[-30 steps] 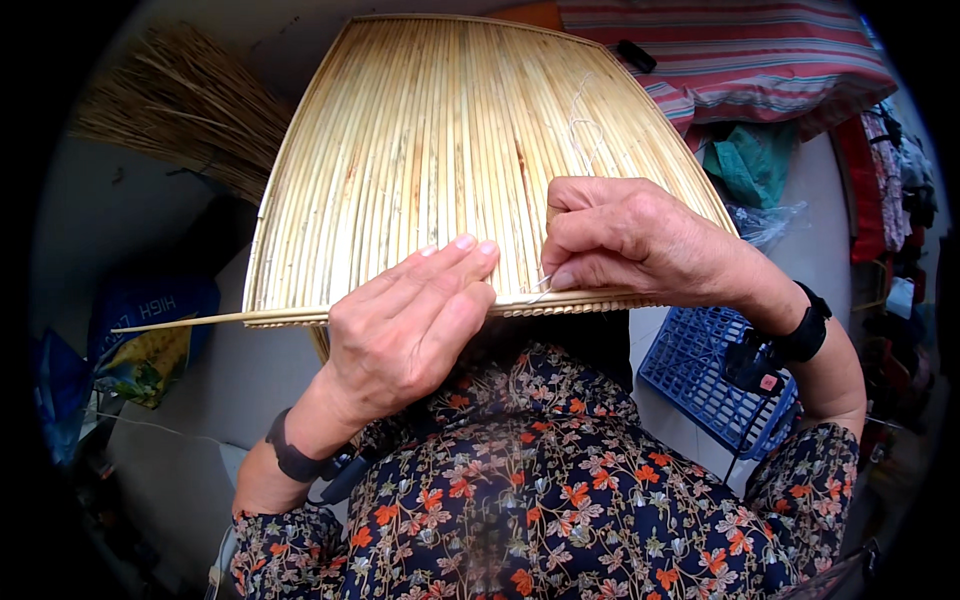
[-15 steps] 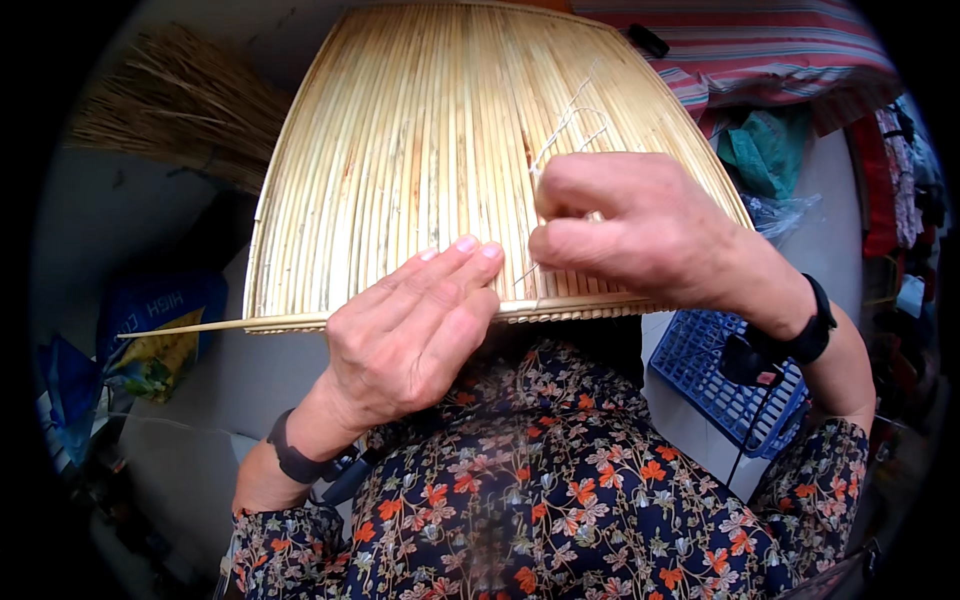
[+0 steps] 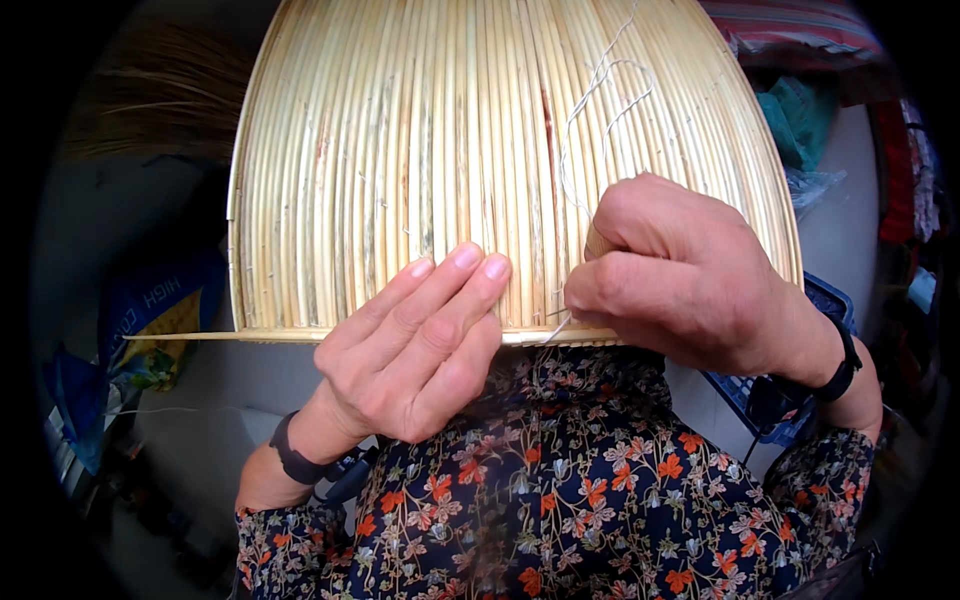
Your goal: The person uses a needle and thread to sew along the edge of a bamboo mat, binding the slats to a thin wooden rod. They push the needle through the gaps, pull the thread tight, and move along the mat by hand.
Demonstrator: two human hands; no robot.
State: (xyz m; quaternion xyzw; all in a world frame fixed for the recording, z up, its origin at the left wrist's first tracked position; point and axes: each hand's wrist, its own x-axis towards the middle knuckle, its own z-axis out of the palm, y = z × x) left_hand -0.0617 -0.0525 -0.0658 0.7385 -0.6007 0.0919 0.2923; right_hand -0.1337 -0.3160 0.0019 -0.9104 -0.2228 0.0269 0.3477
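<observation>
A curved panel of pale straw-coloured reeds [image 3: 470, 120], laid side by side, slants up and away from my body. My left hand [image 3: 415, 345] grips its near edge, fingers stretched flat over the reeds and the thumb out of sight. Along that edge runs a thin reed strip [image 3: 180, 336], its tapered end jutting out left. My right hand [image 3: 690, 275] is a fist just right of it, closed around a tan, wooden-looking handle [image 3: 598, 243] that is mostly hidden. White thread [image 3: 570, 130] loops over the reeds beyond the fist; a short end shows at the near edge.
A bundle of dry stalks [image 3: 165, 95] lies at the far left, with a blue printed bag [image 3: 165, 290] nearer. Right of the panel are a green plastic bag [image 3: 800, 120], a striped cloth [image 3: 800, 35] and a blue plastic basket [image 3: 740, 400] below my right forearm.
The panel's near edge has come slightly toward my body and the panel fills more of the view. My right hand has shifted right and a little nearer; my left hand keeps its place.
</observation>
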